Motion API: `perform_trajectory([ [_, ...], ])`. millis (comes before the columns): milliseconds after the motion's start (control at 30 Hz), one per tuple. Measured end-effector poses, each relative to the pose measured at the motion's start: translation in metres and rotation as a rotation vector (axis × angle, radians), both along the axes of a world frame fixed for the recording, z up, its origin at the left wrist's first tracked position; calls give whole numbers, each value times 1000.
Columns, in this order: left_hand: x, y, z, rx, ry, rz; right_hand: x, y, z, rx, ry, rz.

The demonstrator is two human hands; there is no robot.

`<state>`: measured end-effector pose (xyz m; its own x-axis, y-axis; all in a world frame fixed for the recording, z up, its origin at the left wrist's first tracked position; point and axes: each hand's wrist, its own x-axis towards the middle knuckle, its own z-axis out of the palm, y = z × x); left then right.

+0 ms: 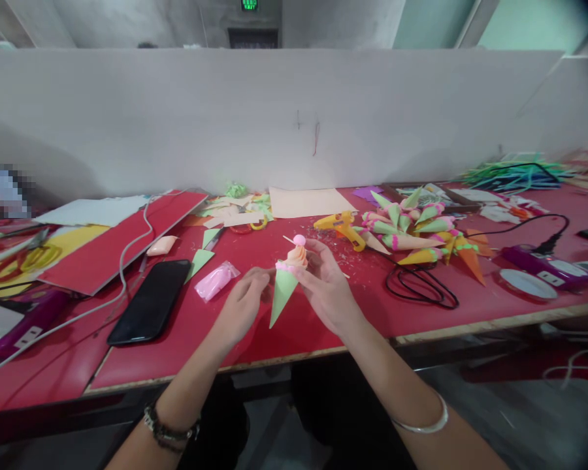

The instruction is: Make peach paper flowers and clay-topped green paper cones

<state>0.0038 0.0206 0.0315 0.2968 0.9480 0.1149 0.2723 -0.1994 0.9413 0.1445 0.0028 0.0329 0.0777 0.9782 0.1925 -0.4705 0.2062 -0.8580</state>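
Observation:
A paper ice cream cone (285, 292) is held upright above the table, its pale green point facing down. Pink trim runs around its rim, and a peach swirl (296, 256) with a pink ball (299, 240) on it forms the top. A thin stick pokes out beside the ball. My right hand (330, 284) grips the cone from the right, near the rim. Just left of the rim is my left hand (247, 294), its fingers curled together; what they pinch, if anything, is hidden. A plastic packet of pink clay (216, 281) lies left of that hand.
Behind the right hand lie a yellow glue gun (343, 228) and a pile of finished cones (406, 225). A black cable (421, 287) loops nearby. Leftward are a phone (150, 301), green paper pieces (200, 260), scissors (42, 254) and a red board (127, 245).

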Motion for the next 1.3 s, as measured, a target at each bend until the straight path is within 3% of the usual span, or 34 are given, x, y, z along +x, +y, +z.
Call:
perform_trajectory([
  [267, 3, -8, 3, -218, -7, -316, -2, -1, -5, 129, -296, -87],
  [367, 3, -7, 1, -269, -93, -344, -2, -2, -5, 158, -385, -103],
  [533, 8, -9, -5, -373, -315, -260, -2, -3, -6, 201, -485, -162],
  [700, 16, -10, -4, -595, -625, -145, 0, 2, -11, 179, -496, -140],
  [867, 17, 4, -4, -683, -769, 131, 2, 8, -20, 17, -538, -209],
  [967, 15, 8, -5, -683, -761, 244, 1, 8, -20, -52, -596, -180],
  [1033, 15, 5, -5, -641, -733, 244, 0, 7, -19, -81, -599, -128],
  [1200, 18, -8, -7, -385, -451, -36, -3, 5, -15, -128, -503, 151],
  [1300, 16, -7, -12, -222, -128, -122, -2, 4, -14, -143, -532, 152],
])
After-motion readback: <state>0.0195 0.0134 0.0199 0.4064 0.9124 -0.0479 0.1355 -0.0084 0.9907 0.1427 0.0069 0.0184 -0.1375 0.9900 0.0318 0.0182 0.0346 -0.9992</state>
